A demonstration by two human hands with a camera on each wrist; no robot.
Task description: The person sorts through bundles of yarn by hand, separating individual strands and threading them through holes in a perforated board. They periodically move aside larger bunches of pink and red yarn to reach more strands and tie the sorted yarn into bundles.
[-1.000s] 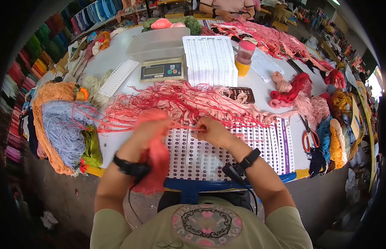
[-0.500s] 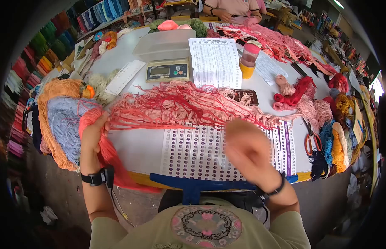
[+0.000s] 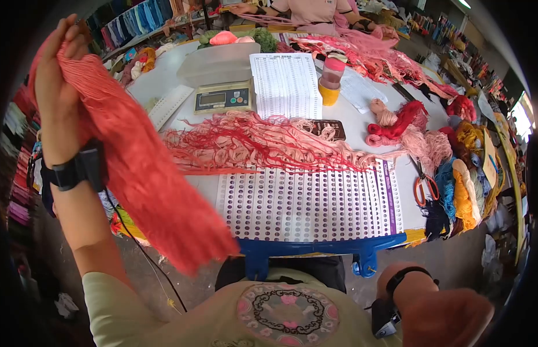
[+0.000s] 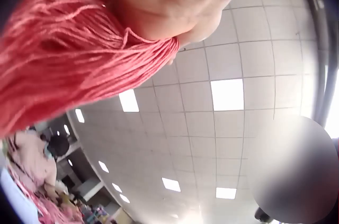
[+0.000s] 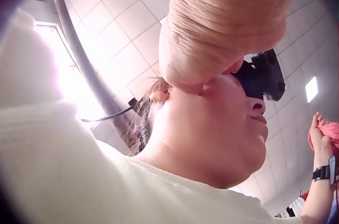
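Observation:
My left hand (image 3: 58, 81) is raised at the upper left of the head view, fingers curled round a thick coral-red skein (image 3: 141, 168) that hangs down past the table's front edge. In the left wrist view the skein (image 4: 69, 70) fans out beside the hand (image 4: 169, 1). My right hand (image 3: 454, 318) is blurred at the lower right of the head view, off the table. In the right wrist view that hand (image 5: 222, 28) is close beside the head; its fingers are mostly hidden and no yarn shows at it.
On the table lie tangled pink and red yarn (image 3: 251, 141), a sheet with rows of holes (image 3: 303, 202), a scale (image 3: 222, 98), printed papers (image 3: 286, 87), a jar (image 3: 331, 78) and scissors (image 3: 425, 188). Another person (image 3: 318, 11) sits across, handling pink yarn.
My left hand has risen to the upper left with the coral skein, which swings below it. My right hand has moved from above the table down to the lower right.

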